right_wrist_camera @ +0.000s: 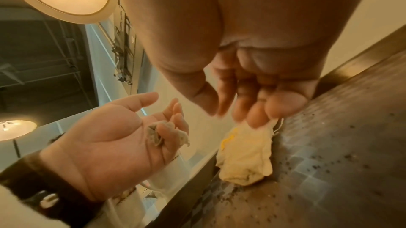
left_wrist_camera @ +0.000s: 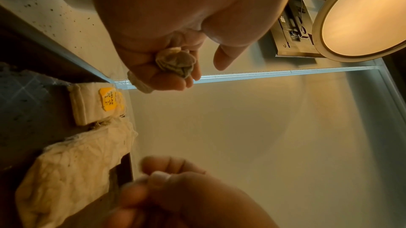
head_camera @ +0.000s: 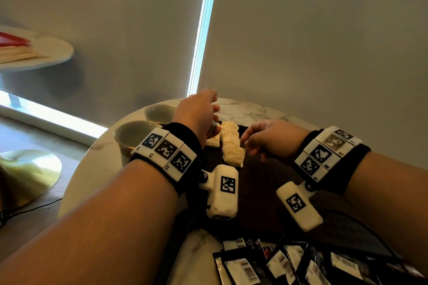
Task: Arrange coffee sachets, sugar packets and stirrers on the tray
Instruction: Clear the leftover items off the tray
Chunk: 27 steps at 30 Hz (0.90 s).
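Left hand cups crumpled packet, above tray

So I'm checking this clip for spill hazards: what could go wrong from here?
The left hand grips a small crumpled bundle with only its curled fingertips, so it could slip out. The left forearm hangs just above two empty cups at the table edge and might knock them. Black sachets lie loose under the arms and could be swept off.

R hand fingers loose above cream sachets, L hand cupping crumpled wad
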### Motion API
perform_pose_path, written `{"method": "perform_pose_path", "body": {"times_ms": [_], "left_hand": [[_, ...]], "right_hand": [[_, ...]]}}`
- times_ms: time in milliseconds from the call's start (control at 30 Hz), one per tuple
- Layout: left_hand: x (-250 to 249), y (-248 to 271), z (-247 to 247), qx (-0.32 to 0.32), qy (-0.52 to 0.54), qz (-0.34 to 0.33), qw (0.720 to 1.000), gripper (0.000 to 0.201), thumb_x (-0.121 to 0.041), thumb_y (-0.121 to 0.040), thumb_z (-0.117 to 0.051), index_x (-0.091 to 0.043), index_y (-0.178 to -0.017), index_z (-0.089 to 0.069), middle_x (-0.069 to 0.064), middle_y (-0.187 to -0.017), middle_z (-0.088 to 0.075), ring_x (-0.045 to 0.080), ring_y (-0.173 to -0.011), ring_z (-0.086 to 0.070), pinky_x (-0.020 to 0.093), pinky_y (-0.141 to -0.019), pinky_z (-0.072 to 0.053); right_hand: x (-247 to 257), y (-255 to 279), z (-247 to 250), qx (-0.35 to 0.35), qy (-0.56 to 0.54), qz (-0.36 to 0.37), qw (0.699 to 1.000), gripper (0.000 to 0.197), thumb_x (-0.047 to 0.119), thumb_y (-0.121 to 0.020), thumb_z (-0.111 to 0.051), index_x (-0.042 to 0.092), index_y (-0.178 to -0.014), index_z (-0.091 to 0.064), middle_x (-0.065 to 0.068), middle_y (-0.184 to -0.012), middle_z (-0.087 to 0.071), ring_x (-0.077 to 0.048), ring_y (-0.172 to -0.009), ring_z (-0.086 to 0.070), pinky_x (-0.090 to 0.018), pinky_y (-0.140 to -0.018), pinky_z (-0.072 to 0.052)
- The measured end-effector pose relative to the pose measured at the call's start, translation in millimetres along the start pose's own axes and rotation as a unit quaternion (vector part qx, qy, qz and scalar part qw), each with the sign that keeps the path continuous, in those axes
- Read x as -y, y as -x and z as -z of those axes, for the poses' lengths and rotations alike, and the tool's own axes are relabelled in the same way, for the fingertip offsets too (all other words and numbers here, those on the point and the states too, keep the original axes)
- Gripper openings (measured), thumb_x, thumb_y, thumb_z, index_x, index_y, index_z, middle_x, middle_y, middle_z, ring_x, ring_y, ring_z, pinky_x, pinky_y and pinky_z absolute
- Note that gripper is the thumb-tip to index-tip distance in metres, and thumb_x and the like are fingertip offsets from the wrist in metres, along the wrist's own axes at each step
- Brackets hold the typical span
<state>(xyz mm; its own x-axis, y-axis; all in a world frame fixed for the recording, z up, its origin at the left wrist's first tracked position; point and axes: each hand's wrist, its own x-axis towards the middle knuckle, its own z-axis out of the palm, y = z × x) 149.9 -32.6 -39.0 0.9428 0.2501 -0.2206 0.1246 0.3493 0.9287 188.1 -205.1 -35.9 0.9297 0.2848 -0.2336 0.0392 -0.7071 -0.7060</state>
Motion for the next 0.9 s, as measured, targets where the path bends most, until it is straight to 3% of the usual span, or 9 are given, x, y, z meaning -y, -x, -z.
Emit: {"method": "perform_pose_path", "body": {"times_ms": [167,233,400,600,767,833,900], "left_hand": [[0.2,0.9,1.0,0.004,0.003,-0.001,1.000,0.021,-0.033,-0.100,-0.055,-0.018,-0.114,-0.061,0.005,-0.111,-0.062,0.020,-0.096,-0.057,0.032,-0.070,-0.052],[0.6,0.9,1.7,0.005,0.004,-0.003,1.000,0.021,-0.033,-0.100,-0.054,-0.018,-0.113,-0.062,0.005,-0.110,-0.062,0.020,-0.094,-0.057,0.032,-0.070,-0.052],[-0.4,-0.6,2.1,0.007,0.007,-0.002,1.000,0.021,-0.032,-0.101,-0.054,-0.018,-0.114,-0.061,0.004,-0.109,-0.063,0.020,-0.095,-0.057,0.033,-0.070,-0.051],[-0.9,-0.6,3.0,0.012,0.007,0.000,1.000,0.020,-0.032,-0.100,-0.054,-0.017,-0.111,-0.061,0.005,-0.108,-0.062,0.020,-0.093,-0.057,0.034,-0.069,-0.050],[-0.5,-1.3,2.8,0.010,0.004,-0.008,1.000,0.017,-0.030,-0.102,-0.052,-0.017,-0.109,-0.060,0.005,-0.106,-0.061,0.019,-0.092,-0.056,0.033,-0.071,-0.051],[0.5,-1.1,2.0,0.012,0.001,-0.010,1.000,0.017,-0.030,-0.102,-0.052,-0.017,-0.110,-0.060,0.005,-0.109,-0.061,0.020,-0.093,-0.056,0.033,-0.071,-0.051],[2.0,-0.9,1.2,0.014,0.002,0.001,1.000,0.020,-0.031,-0.101,-0.053,-0.017,-0.113,-0.061,0.006,-0.111,-0.061,0.021,-0.095,-0.056,0.033,-0.069,-0.051]], "right_hand": [[4.8,12.4,-9.0,0.121,0.092,0.016,0.988,0.024,0.004,-0.094,-0.060,0.017,-0.111,-0.073,-0.002,-0.113,-0.073,-0.019,-0.102,-0.069,-0.034,-0.085,-0.056],[7.2,11.9,-12.1,0.123,0.115,0.020,0.986,0.028,0.003,-0.094,-0.058,0.019,-0.113,-0.072,0.000,-0.117,-0.072,-0.020,-0.111,-0.067,-0.037,-0.093,-0.055],[12.6,5.2,-15.8,0.118,0.139,0.021,0.983,0.031,0.004,-0.095,-0.054,0.019,-0.116,-0.071,0.000,-0.120,-0.071,-0.020,-0.113,-0.065,-0.041,-0.098,-0.054],[10.1,-3.8,-17.7,0.099,0.119,0.018,0.988,0.026,0.005,-0.093,-0.056,0.019,-0.107,-0.073,-0.004,-0.113,-0.073,-0.020,-0.102,-0.067,-0.039,-0.089,-0.054],[5.0,-7.7,-10.9,0.072,0.026,-0.008,0.997,0.022,0.002,-0.094,-0.054,0.014,-0.101,-0.072,-0.008,-0.099,-0.073,-0.019,-0.084,-0.064,-0.032,-0.069,-0.051],[2.9,-12.2,-7.5,0.036,-0.014,-0.023,0.999,0.020,0.001,-0.096,-0.053,0.011,-0.105,-0.068,-0.010,-0.093,-0.068,-0.020,-0.078,-0.063,-0.029,-0.063,-0.050],[-0.1,-19.0,-4.9,-0.011,-0.063,-0.053,0.997,0.017,0.003,-0.098,-0.051,0.008,-0.112,-0.061,-0.015,-0.101,-0.065,-0.022,-0.080,-0.063,-0.033,-0.066,-0.052]]}}
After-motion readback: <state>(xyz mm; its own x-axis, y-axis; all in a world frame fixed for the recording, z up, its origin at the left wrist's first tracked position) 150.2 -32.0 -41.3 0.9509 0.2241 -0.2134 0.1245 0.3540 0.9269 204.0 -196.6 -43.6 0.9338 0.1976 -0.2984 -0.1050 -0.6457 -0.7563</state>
